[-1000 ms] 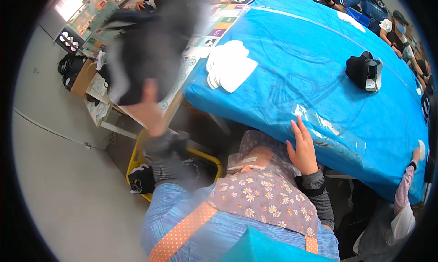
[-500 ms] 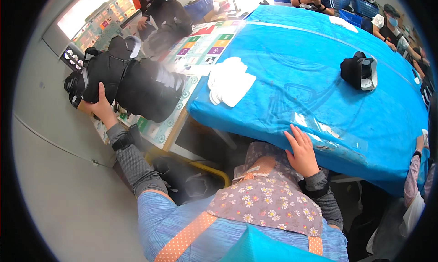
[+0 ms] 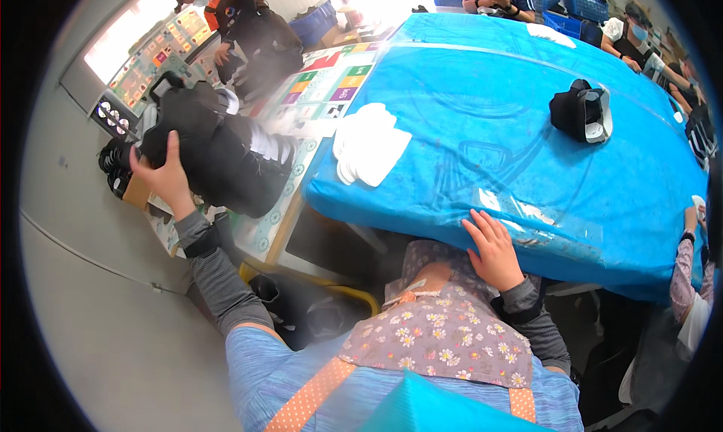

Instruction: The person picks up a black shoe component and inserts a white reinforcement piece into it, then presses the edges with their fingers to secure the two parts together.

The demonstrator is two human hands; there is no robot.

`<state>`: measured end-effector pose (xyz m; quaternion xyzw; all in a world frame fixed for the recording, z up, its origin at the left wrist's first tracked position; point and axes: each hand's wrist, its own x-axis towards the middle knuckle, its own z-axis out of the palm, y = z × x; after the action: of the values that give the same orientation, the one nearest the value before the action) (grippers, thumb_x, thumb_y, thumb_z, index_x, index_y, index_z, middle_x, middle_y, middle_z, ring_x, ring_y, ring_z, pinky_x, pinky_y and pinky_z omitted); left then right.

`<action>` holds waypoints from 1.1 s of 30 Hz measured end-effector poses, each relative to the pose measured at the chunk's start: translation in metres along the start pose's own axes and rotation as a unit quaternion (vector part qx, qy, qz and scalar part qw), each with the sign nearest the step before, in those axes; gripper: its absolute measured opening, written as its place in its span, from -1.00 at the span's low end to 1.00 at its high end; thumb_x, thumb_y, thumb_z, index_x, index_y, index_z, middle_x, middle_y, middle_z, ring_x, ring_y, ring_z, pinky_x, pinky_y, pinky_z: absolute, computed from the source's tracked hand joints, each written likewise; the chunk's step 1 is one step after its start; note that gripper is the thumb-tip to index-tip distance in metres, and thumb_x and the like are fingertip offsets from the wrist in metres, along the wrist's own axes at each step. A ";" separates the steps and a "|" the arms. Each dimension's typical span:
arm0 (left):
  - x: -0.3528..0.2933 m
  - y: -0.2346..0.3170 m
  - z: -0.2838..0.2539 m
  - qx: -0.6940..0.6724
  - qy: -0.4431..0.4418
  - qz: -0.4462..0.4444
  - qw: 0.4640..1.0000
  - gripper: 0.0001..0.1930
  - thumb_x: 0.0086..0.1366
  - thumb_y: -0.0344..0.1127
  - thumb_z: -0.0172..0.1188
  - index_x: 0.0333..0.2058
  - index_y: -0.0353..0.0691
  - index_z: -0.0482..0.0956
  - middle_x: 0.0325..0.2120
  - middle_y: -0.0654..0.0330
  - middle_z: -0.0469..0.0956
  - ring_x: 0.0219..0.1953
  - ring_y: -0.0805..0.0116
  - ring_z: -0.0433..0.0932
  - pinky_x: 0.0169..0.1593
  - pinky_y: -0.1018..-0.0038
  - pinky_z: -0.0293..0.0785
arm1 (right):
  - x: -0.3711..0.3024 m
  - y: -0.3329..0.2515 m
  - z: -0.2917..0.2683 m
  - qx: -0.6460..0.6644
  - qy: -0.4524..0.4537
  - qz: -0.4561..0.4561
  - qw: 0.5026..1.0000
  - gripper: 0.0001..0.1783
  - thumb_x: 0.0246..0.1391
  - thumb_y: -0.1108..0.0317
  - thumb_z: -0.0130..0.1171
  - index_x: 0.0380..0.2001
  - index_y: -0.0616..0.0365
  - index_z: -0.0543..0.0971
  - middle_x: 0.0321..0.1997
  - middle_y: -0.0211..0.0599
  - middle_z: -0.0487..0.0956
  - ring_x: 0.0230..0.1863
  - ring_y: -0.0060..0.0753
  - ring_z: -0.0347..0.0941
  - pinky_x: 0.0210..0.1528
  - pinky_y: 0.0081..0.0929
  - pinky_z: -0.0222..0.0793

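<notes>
My left hand (image 3: pixel 167 177) is at the near side of a pile of black shoe uppers (image 3: pixel 199 142), its thumb and fingers spread wide. It overlaps the pile in the picture, and I cannot tell how firmly it touches. My right hand (image 3: pixel 495 250) lies open on the near edge of the blue-covered table (image 3: pixel 452 184), fingers stretched out. Left of that hand, a stack of white insole-shaped pieces (image 3: pixel 369 144) rests on the blue cover. One black shoe upper with a pale lining (image 3: pixel 581 112) stands farther back on the right.
A patterned side table (image 3: pixel 263 232) carries the uppers. Below it a yellow-rimmed container (image 3: pixel 354 289) holds dark items. A co-worker in orange (image 3: pixel 245 25) is at the far left; others sit along the far and right sides. Blue baskets (image 3: pixel 587 10) stand at the back.
My left thumb and fingers have spread wider at the pile. My right hand stays on the table edge. The co-worker in orange has shifted, and the view has moved slightly.
</notes>
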<state>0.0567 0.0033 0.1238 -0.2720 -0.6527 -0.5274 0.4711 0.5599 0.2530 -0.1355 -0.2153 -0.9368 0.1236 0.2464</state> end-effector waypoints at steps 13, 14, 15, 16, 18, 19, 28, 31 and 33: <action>0.035 -0.040 0.004 0.166 -0.027 0.175 0.970 -0.19 0.31 0.08 0.31 0.32 -0.38 0.27 0.26 -0.13 0.34 0.28 0.03 0.36 0.34 0.22 0.25 | -0.002 0.005 0.001 0.007 0.004 -0.005 1.000 -0.29 0.00 0.43 0.27 0.29 -0.01 0.41 0.42 -0.22 0.35 0.45 -0.11 0.21 0.43 -0.10 0.13; 0.046 -0.039 0.006 0.166 -0.027 0.174 0.970 -0.19 0.31 0.08 0.31 0.32 -0.38 0.27 0.26 -0.13 0.34 0.28 0.03 0.36 0.34 0.22 0.25 | -0.002 0.005 0.000 0.006 0.003 -0.004 1.000 -0.29 0.01 0.43 0.27 0.29 -0.01 0.41 0.42 -0.23 0.35 0.45 -0.11 0.21 0.43 -0.10 0.13; 0.059 -0.041 0.006 0.113 -0.105 0.104 0.983 -0.27 0.32 0.07 0.30 0.25 -0.37 0.37 0.19 -0.08 0.42 0.25 0.07 0.39 0.32 0.26 0.26 | -0.002 0.005 0.000 0.005 0.002 -0.005 1.000 -0.29 0.01 0.43 0.27 0.29 -0.01 0.41 0.42 -0.23 0.35 0.45 -0.11 0.21 0.43 -0.10 0.13; 0.070 -0.044 0.008 0.057 -0.182 0.032 0.981 -0.34 0.33 0.06 0.29 0.19 -0.36 0.47 0.11 -0.02 0.50 0.22 0.11 0.42 0.29 0.30 0.27 | -0.002 0.005 -0.001 0.006 0.003 -0.006 1.000 -0.29 0.01 0.43 0.27 0.29 -0.01 0.41 0.42 -0.23 0.35 0.45 -0.12 0.21 0.43 -0.10 0.13; 0.079 -0.062 0.008 -0.002 -0.164 -0.021 0.986 -0.47 0.35 0.06 0.25 0.01 -0.33 0.58 -0.09 0.05 0.60 0.08 0.18 0.52 0.19 0.34 0.33 | -0.002 0.003 -0.001 0.009 0.003 -0.011 1.000 -0.29 0.00 0.43 0.27 0.29 0.00 0.41 0.42 -0.23 0.35 0.45 -0.12 0.21 0.43 -0.10 0.13; 0.079 -0.066 0.009 0.047 -0.150 -0.028 0.987 -0.50 0.37 0.07 0.22 -0.04 -0.32 0.58 -0.14 0.05 0.60 0.01 0.17 0.54 0.14 0.35 0.36 | -0.002 0.003 0.000 0.009 0.004 -0.013 1.000 -0.29 0.00 0.43 0.27 0.29 0.00 0.42 0.41 -0.24 0.36 0.45 -0.12 0.22 0.43 -0.10 0.13; 0.012 -0.066 0.017 0.050 -0.058 0.171 0.982 -0.74 0.42 -0.17 0.17 -0.19 -0.30 0.56 -0.27 0.02 0.56 -0.19 0.05 0.54 -0.04 0.25 0.44 | -0.001 0.003 0.001 0.005 0.010 -0.016 1.000 -0.29 -0.01 0.45 0.27 0.28 0.00 0.43 0.40 -0.25 0.38 0.43 -0.13 0.24 0.42 -0.11 0.14; 0.006 -0.058 0.024 0.062 -0.078 0.187 0.977 -0.72 0.43 -0.18 0.16 -0.19 -0.34 0.53 -0.27 0.05 0.54 -0.18 0.06 0.52 -0.04 0.27 0.43 | -0.002 0.006 0.000 0.010 0.008 -0.012 1.000 -0.30 -0.01 0.46 0.27 0.28 -0.01 0.43 0.40 -0.26 0.38 0.43 -0.12 0.24 0.42 -0.11 0.14; 0.008 -0.057 0.028 0.079 -0.107 0.145 0.980 -0.63 0.46 -0.06 0.10 -0.19 -0.33 0.58 -0.27 0.09 0.61 -0.19 0.21 0.58 -0.02 0.36 0.43 | -0.003 0.005 0.000 0.015 0.006 -0.008 1.000 -0.30 -0.01 0.46 0.26 0.28 -0.01 0.43 0.39 -0.26 0.38 0.43 -0.12 0.24 0.42 -0.11 0.14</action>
<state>-0.0047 0.0122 0.1066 -0.3807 -0.6922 -0.3682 0.4903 0.5638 0.2560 -0.1381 -0.2051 -0.9350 0.1343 0.2562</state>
